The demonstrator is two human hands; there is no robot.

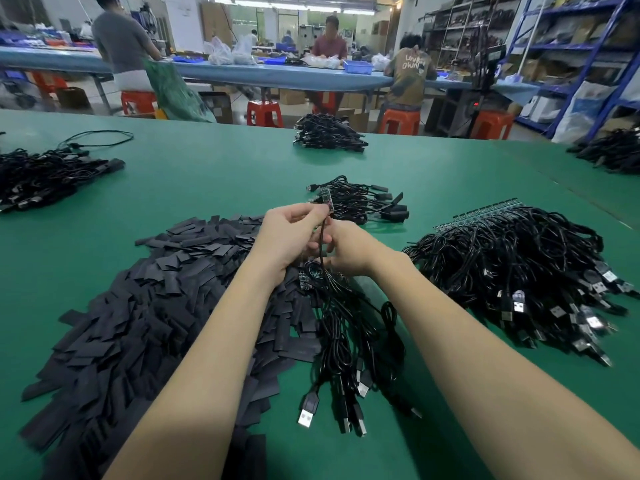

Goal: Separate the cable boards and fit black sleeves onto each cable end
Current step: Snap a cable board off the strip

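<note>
A: Here we go, centre of the green table. The left hand pinches a small narrow circuit board with a thin black cable, held up above the mat.

B: And the right hand?

A: Lower on that same cable, fingers curled about it, just under the left. Whether a sleeve is in there I can't tell.

B: How will that board handle?

A: Light, I'd judge, stiff and a bit fragile at the solder end. Take it by the long edges; the cable is limp and will trail. The flat black sleeves look soft and thin, likely to collapse, so open the mouth before sliding one on.

B: Counts?

A: One board in the air. The sleeves, far too many to count, one big heap toward the near left corner. One loose batch of black USB cables lies between the forearms, several silver plugs at the near edge.

B: Further out?

A: One large tangle of cables on joined board strips to the right, one small sleeved pile just beyond the hands, and three more heaps: far edge, left edge, far right corner. Three people work at the blue bench behind.
</note>
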